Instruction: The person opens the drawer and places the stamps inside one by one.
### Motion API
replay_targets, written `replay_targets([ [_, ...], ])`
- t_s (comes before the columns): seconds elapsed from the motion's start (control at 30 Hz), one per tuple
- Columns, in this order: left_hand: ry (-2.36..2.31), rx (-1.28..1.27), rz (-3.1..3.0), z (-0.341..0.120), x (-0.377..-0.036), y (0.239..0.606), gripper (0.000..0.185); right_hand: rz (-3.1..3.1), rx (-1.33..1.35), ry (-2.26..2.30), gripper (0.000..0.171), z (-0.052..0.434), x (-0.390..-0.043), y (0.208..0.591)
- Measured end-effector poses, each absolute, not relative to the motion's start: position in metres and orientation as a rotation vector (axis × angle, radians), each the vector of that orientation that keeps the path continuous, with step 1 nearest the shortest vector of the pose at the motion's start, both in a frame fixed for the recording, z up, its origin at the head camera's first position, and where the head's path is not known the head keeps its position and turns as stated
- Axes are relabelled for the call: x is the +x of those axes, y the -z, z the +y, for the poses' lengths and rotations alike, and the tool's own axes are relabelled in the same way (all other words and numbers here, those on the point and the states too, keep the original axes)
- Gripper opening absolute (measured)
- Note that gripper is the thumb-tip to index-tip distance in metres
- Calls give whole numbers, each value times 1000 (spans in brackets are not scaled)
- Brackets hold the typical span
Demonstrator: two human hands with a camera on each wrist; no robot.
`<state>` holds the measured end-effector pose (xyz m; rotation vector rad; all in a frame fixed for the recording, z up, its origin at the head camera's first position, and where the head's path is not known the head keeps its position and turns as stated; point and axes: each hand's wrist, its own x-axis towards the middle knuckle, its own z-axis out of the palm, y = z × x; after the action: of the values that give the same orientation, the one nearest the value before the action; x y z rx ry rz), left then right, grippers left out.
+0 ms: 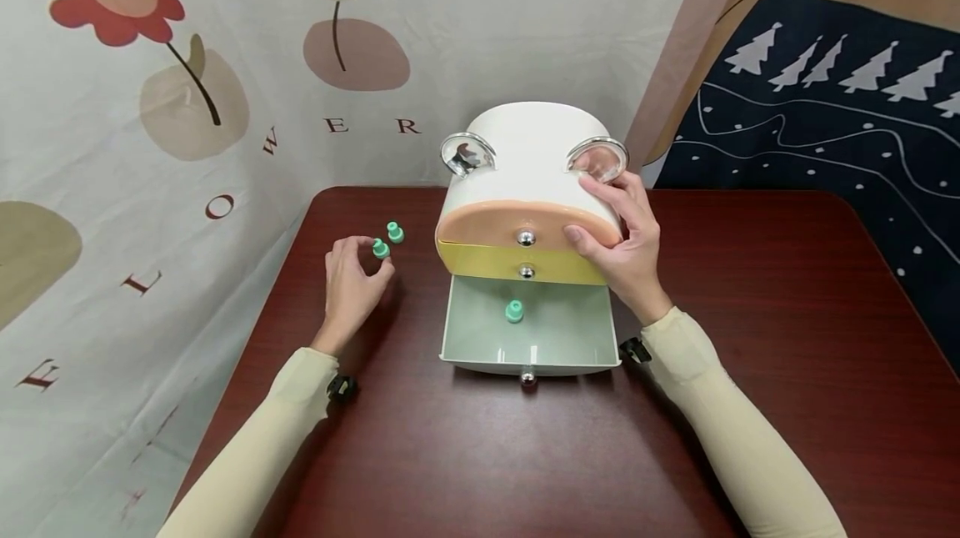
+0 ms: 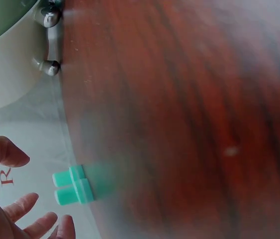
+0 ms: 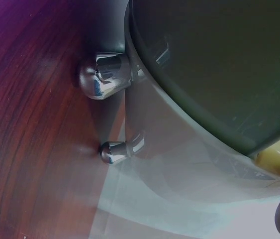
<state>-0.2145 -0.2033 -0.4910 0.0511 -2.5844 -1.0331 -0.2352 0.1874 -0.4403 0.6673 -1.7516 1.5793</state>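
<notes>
A small white drawer cabinet (image 1: 536, 138) with round silver ears stands on the table. Its green bottom drawer (image 1: 480, 342) is pulled out, and a small green peg-like piece (image 1: 513, 312) stands inside. The right hand (image 1: 628, 242) grips the cabinet's right upper corner, thumb on the orange front and fingers over the top. Two more green pieces stand left of the cabinet, a nearer one (image 1: 381, 249) and a farther one (image 1: 395, 233). The left hand (image 1: 354, 284) reaches around the nearer piece. In the left wrist view, a gap shows between its spread fingers (image 2: 20, 206) and both green pieces (image 2: 72, 191).
The yellow middle drawer (image 1: 480, 261) and orange top drawer (image 1: 480, 225) are closed, each with a silver knob. Silver feet (image 3: 105, 77) carry the cabinet on the dark red table (image 1: 750, 313). A printed cloth (image 1: 487, 21) hangs behind the table.
</notes>
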Motion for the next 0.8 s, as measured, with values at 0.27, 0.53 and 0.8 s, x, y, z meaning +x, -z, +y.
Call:
replay_targets([
  [0.27,1046,45,-2597,-208,-218,493,40,-1755,663,-1572,76,187,-235,440],
  [0.53,1032,26,-2700,-210,-220,491,38,-1758,658,-1567,76,186,-235,441],
  [0.8,1029,36,-2745,-211,-220,490,39,-1749,664,-1566,76,186,-236,441],
])
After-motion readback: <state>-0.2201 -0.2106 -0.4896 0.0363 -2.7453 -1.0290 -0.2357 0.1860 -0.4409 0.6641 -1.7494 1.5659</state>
